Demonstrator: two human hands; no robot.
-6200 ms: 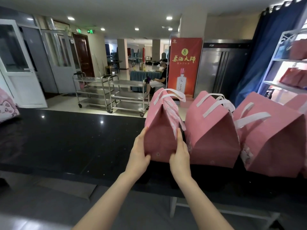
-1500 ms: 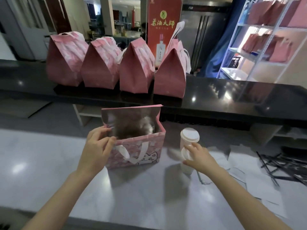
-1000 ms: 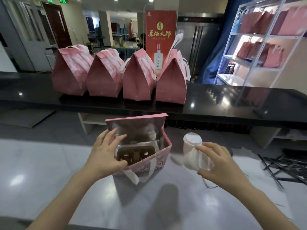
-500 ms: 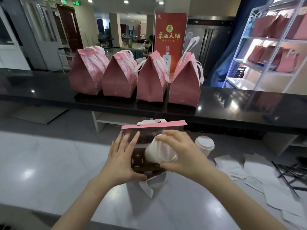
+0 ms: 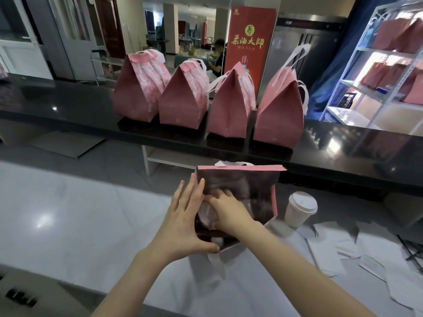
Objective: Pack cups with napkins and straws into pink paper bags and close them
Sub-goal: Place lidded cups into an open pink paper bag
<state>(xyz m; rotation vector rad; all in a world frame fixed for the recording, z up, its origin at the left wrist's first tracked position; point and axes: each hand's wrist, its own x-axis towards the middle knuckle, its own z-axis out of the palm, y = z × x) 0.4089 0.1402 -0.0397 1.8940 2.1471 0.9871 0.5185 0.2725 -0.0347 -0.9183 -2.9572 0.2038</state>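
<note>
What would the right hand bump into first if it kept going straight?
Gripping a cup, the right hand points into the open bag; probably its floor first, though depth is unclear.

A glossy black bench (image 5: 68, 104) runs from the left edge of the view to the right, and small lights reflect on its top. Behind its far edge, near the middle, stands a red banner (image 5: 250, 42) with yellow characters. Right of the banner there are a steel cabinet (image 5: 295, 42), a blue curtain (image 5: 338, 65) and a white metal shelf rack (image 5: 375, 72). Far behind, just left of the banner, a person (image 5: 218, 56) sits. A brown door (image 5: 109, 26) is at the upper left.
</note>
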